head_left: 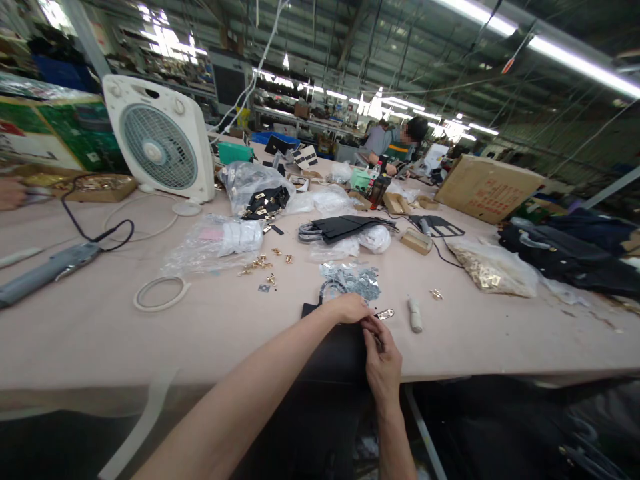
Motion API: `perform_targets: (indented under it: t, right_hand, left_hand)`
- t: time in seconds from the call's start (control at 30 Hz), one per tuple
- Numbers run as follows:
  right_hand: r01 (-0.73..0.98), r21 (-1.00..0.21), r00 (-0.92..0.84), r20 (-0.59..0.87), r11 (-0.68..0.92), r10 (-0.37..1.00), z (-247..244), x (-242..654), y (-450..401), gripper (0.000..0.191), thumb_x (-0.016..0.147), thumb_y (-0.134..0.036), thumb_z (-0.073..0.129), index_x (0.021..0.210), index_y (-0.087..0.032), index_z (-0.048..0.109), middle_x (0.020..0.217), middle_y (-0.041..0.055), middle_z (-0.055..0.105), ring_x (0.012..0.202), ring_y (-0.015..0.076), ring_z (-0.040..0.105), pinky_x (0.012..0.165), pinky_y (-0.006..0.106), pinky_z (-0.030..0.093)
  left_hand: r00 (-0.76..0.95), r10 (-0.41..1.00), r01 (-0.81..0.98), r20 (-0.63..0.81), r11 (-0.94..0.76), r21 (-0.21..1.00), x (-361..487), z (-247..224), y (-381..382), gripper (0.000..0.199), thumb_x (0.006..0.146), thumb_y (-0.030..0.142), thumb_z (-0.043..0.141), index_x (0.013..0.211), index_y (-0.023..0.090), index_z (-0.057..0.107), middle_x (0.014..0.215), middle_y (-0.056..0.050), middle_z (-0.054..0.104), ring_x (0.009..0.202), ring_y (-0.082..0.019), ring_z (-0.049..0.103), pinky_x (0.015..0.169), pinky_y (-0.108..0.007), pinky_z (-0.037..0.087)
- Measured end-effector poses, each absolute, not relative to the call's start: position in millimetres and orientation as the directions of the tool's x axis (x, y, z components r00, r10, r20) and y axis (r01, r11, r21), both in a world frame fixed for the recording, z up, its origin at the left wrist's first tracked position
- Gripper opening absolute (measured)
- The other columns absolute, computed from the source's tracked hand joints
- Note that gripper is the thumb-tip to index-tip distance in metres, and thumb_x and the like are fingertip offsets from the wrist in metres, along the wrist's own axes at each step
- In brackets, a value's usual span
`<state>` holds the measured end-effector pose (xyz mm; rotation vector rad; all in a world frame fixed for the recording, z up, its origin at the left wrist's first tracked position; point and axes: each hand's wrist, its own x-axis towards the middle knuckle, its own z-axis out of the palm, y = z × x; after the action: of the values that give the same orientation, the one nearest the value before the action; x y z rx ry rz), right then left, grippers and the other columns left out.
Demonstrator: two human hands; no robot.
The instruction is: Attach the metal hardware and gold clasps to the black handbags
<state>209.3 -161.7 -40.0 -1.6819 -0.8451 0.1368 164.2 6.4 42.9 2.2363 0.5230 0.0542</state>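
Observation:
A black leather-like bag [333, 353] with a grey looped handle lies at the table's front edge, partly covered by my forearm. My left hand [349, 308] reaches across its top, fingers bent down and closed on the upper right edge. Curled against that same edge is my right hand [384, 360], its fingertips meeting those of the left; what lies between them is mostly hidden. A black tab with a gold metal plate [385, 314] sticks out just beyond the fingers. Behind the hands, flat silvery metal pieces [357, 281] lie in a loose pile.
Gold fittings [261, 262], a tape roll [161, 293] and a grey handheld tool [53, 270] lie leftward, before a white fan [159, 137]. A small pale roll [415, 315] and a bag of metal parts [493, 270] lie right. Another person [393, 143] works across the table.

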Motion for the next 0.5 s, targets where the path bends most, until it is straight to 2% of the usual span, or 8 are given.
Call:
perform_targets:
  t: [0.07, 0.2, 0.33, 0.43, 0.5]
  right_hand:
    - [0.507, -0.857, 0.714, 0.360, -0.088, 0.601, -39.2, 209.5, -161.9, 0.046, 0.100, -0.043, 0.057, 0.142, -0.024, 0.061, 0.128, 0.0114, 0.074, 0.117, 0.0265, 0.071, 0.107, 0.046, 0.054]
    - [0.555, -0.817, 0.706, 0.365, -0.154, 0.606, -41.5, 215.6, -159.5, 0.051, 0.102, -0.044, 0.051, 0.149, -0.022, 0.055, 0.134, 0.0135, 0.072, 0.125, 0.0287, 0.067, 0.109, 0.049, 0.052]
    - [0.615, -0.775, 0.645, 0.388, -0.145, 0.659, -47.2, 225.1, -151.9, 0.044, 0.104, -0.041, 0.046, 0.140, -0.022, 0.063, 0.134, 0.0144, 0.070, 0.125, 0.0282, 0.065, 0.109, 0.050, 0.052]
    - [0.665, -0.734, 0.615, 0.433, -0.139, 0.659, -50.5, 230.7, -147.8, 0.041, 0.103, -0.040, 0.047, 0.129, -0.021, 0.071, 0.125, 0.0158, 0.071, 0.118, 0.0287, 0.066, 0.105, 0.050, 0.053]
    - [0.642, -0.749, 0.644, 0.412, -0.163, 0.644, -51.3, 233.4, -147.8, 0.042, 0.101, -0.041, 0.050, 0.132, -0.019, 0.070, 0.122, 0.0169, 0.071, 0.112, 0.0291, 0.068, 0.100, 0.050, 0.056]
  left_hand:
    - [0.931, 0.341, 0.317, -0.128, -0.583, 0.748, 163.0, 39.3, 7.2, 0.028, 0.089, 0.028, 0.063, 0.065, 0.022, 0.074, 0.070, -0.001, 0.076, 0.074, -0.018, 0.068, 0.074, -0.023, 0.050]
    - [0.941, 0.325, 0.272, -0.089, -0.577, 0.770, 157.3, 30.4, 5.2, 0.026, 0.094, 0.023, 0.053, 0.087, 0.024, 0.078, 0.091, 0.000, 0.080, 0.089, -0.018, 0.071, 0.083, -0.023, 0.053]
    - [0.892, 0.452, 0.309, -0.017, -0.581, 0.753, 146.8, 23.9, -3.2, 0.028, 0.094, 0.017, 0.049, 0.107, 0.022, 0.073, 0.107, -0.003, 0.078, 0.102, -0.019, 0.070, 0.093, -0.027, 0.053]
    - [0.812, 0.582, 0.378, 0.048, -0.587, 0.715, 135.0, 22.2, -10.0, 0.033, 0.089, 0.011, 0.050, 0.116, 0.018, 0.066, 0.122, -0.011, 0.070, 0.113, -0.022, 0.066, 0.101, -0.033, 0.051]
    - [0.769, 0.635, 0.419, 0.074, -0.589, 0.691, 127.0, 22.5, -12.1, 0.031, 0.088, 0.013, 0.055, 0.117, 0.016, 0.064, 0.129, -0.016, 0.065, 0.121, -0.027, 0.061, 0.106, -0.039, 0.048]
